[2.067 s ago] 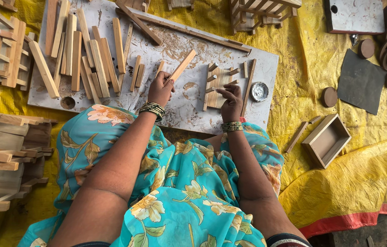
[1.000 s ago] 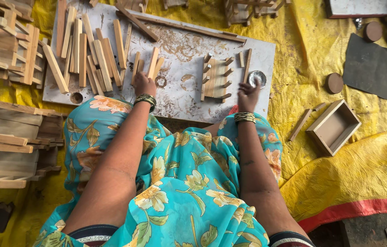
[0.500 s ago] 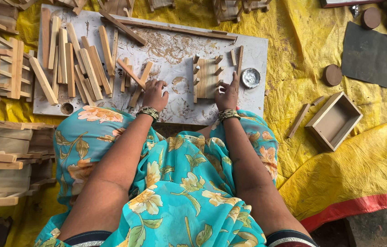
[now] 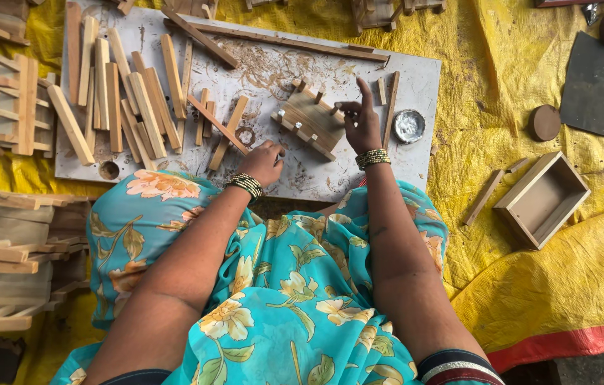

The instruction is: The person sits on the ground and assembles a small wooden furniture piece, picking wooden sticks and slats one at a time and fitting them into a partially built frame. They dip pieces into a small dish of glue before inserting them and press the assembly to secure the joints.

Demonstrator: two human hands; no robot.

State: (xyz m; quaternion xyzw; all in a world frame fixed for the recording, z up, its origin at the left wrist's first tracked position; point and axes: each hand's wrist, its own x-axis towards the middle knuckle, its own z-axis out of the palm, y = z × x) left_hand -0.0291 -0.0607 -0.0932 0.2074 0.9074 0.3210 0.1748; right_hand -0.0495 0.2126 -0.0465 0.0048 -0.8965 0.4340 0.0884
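Right hand: your fingers pinch the near-right edge of the small slatted wooden piece; grip closed on it, index finger raised.
Left hand: curled knuckles-down on the board, fingers together; I cannot tell whether anything is inside them.
Slatted piece: lies tilted, right of the board's middle, toward its far edge, with short pegs along both long sides.
Risk, slip: you hold one corner only, so the piece could pivot and skid on the sawdust.
Risk, pegs: pressing unevenly could likely knock a peg loose or crack a thin slat.
Risk, small dish: it sits just beside your right hand near the board's right edge; a wrist sweep could tip it.
Risk, loose strips: the pile crowds the board's left half; your left forearm could drag some off the near edge.
Surface: a pale, scuffed board, dusted with shavings, laid on a yellow sheet.
Room: you sit on the floor, with stacked wooden frames at the left and an open wooden box, round discs and a dark mat at the right.
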